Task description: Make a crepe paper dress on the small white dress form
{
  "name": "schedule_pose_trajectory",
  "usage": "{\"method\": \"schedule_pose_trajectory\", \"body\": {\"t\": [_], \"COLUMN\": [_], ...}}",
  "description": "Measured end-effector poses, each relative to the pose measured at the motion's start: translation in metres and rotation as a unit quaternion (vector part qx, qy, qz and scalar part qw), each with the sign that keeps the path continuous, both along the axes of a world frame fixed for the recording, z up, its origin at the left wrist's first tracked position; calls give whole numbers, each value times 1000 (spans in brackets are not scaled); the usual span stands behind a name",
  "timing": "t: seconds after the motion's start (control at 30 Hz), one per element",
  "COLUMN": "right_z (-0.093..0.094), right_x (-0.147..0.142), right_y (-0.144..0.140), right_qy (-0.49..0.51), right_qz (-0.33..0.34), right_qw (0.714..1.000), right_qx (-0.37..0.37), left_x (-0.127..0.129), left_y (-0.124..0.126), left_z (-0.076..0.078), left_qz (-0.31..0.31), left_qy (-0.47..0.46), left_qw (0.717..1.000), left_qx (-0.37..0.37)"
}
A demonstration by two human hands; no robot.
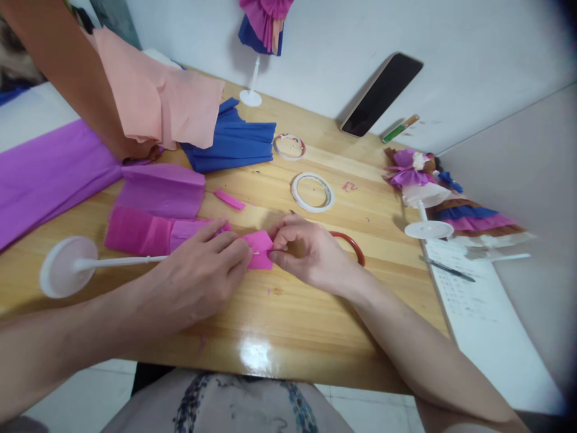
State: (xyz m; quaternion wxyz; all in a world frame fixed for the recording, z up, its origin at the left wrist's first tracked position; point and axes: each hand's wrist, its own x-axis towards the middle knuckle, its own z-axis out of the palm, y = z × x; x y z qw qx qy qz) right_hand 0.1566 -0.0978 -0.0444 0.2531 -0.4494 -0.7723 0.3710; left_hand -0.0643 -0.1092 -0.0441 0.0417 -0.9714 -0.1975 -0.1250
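My left hand [210, 270] is closed over a white plastic stand, its round base [67, 267] tipped sideways at the left and its rod [121, 261] running under my palm. Beneath those fingers lies a bright pink crepe paper piece [259, 240], with a small white tip showing on it. Thumb and forefinger of my right hand [306, 249] pinch together at that paper's right edge. A red-orange loop [354, 245] is partly hidden behind my right wrist. Magenta paper [137, 231] and purple paper [162, 189] lie beyond my left hand.
Another person's arm [85, 90] reaches in at the upper left, near peach paper [180, 102] and blue paper [238, 144]. Two tape rolls [294, 185] [276, 150] lie ahead. A phone [383, 93] leans on the wall. Paper-dressed figures stand at the back and right.
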Motion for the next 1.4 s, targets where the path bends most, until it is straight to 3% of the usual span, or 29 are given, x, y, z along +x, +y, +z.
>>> {"method": "schedule_pose_trajectory", "body": {"t": [0.3,0.9,1.4], "right_z": [-2,-2,-3], "right_x": [1,0,1], "right_y": [4,3,4], "right_qy": [52,51,61], "right_qz": [14,11,20], "right_qw": [998,998,997], "right_qx": [-39,-41,-41], "left_x": [-3,-2,-5], "left_y": [2,3,6], "left_z": [7,2,4], "left_qz": [-4,30,46], "left_qy": [22,-33,-55], "left_qw": [1000,999,996], "left_qx": [-3,4,-53]}}
